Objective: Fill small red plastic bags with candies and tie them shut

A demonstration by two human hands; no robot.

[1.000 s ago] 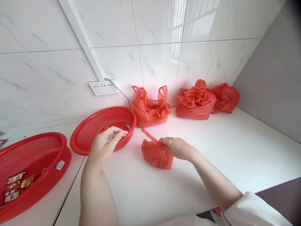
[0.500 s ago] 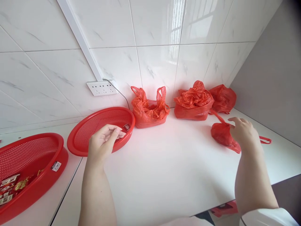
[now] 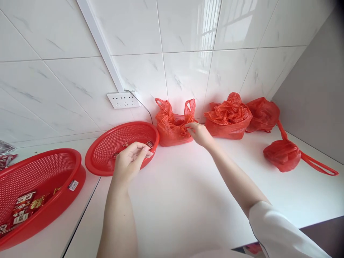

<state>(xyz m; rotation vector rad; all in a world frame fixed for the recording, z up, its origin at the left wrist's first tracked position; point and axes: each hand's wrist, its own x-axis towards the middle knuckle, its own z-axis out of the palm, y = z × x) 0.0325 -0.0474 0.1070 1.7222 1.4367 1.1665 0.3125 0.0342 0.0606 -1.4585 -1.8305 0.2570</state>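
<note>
My left hand (image 3: pixel 130 161) rests on the near rim of a round red mesh basket (image 3: pixel 107 150), fingers curled together; anything inside them is hidden. The basket has a few small packets at its far side. My right hand (image 3: pixel 198 132) reaches to an open red plastic bag (image 3: pixel 172 125) by the wall and pinches its right edge. A tied red bag (image 3: pixel 283 154) with long handles lies alone on the white counter (image 3: pixel 188 200) at the right.
A second red basket (image 3: pixel 53 186) with several red packets sits at the left. Two more red bags (image 3: pixel 228 116) stand against the tiled wall at the back right. A wall socket (image 3: pixel 123 100) with a cable is above the baskets. A grey side wall closes the right.
My right hand carried the tied bag from the counter's middle to the right, let it go, then swung back left to the open bag. My left hand stayed at the basket.
</note>
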